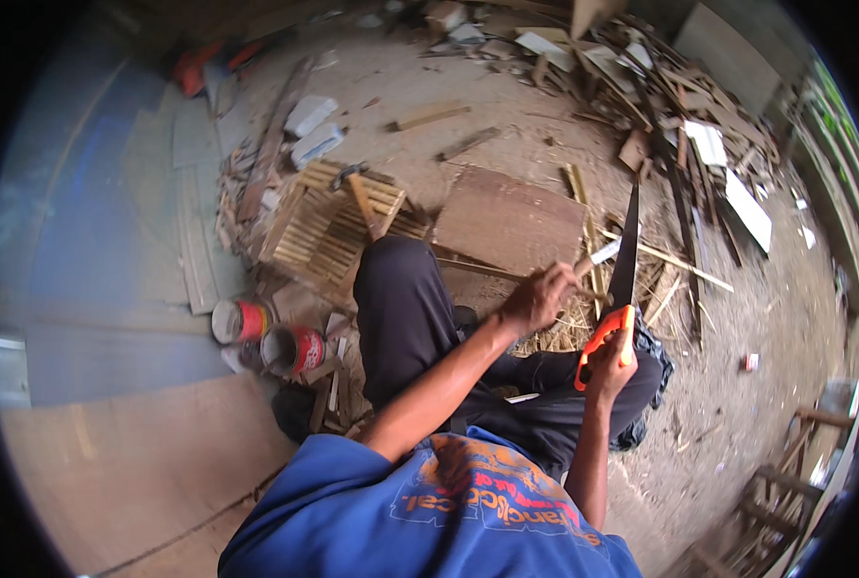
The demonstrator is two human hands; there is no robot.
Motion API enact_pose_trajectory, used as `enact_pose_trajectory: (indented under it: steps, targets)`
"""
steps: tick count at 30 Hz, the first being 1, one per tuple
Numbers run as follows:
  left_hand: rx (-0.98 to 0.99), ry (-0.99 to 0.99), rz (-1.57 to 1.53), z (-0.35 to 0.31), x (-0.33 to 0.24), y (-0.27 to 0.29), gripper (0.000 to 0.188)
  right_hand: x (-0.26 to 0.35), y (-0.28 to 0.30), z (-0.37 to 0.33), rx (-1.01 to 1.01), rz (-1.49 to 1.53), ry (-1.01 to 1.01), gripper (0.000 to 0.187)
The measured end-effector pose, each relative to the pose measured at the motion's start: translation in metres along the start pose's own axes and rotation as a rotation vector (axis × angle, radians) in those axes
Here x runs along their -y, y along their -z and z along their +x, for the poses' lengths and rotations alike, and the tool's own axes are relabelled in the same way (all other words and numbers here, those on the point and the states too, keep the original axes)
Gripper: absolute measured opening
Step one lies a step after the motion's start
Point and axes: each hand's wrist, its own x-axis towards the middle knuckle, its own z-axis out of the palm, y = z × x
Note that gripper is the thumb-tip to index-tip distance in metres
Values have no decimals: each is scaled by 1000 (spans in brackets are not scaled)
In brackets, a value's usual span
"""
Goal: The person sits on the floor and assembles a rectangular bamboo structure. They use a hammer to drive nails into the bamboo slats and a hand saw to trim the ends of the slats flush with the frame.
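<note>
Head view: we sit, both forearms reach forward over dark trousers.
Right hand (611, 371): gripping orange handle of handsaw (624, 260), blade upright.
Left hand (537, 297): clenched on thin bamboo strip (598, 254).
Cans: we count two, red, round (293, 349).
Far: slatted bamboo panel (328, 229), flat brown board (508, 220).

The saw (624, 252) has a dark matt metal blade, a seemingly glossy orange plastic handle (603, 342); slatted wooden panel (328, 231) looks rough.
</note>
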Motion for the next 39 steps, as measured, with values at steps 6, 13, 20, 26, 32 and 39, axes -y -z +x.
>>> enact_pose_trajectory:
  steps: [6, 13, 20, 26, 32, 39]
  targets:
    - [7, -111, 176, -48, -31, 46, 18, 6, -33, -3, 230, 10, -146, 37]
    - [-26, -69, 328, -81, -7, 101, 17, 3, -86, -36, 358, -45, -229, 29]
    - [-775, 169, 359, -76, 40, 208, 15, 29, -105, -32, 199, 37, -125, 25]
    - [-661, 1069, 602, -128, 169, 220, 51, 36, -125, -7, 121, -130, -4, 24]
    - [-440, 1156, 285, -115, 178, 220, 43, 49, -145, -20, 42, -63, -33, 25]
    - [-372, 1208, 355, -135, 200, 255, 28, 32, -148, -28, 41, -156, 46, 25]
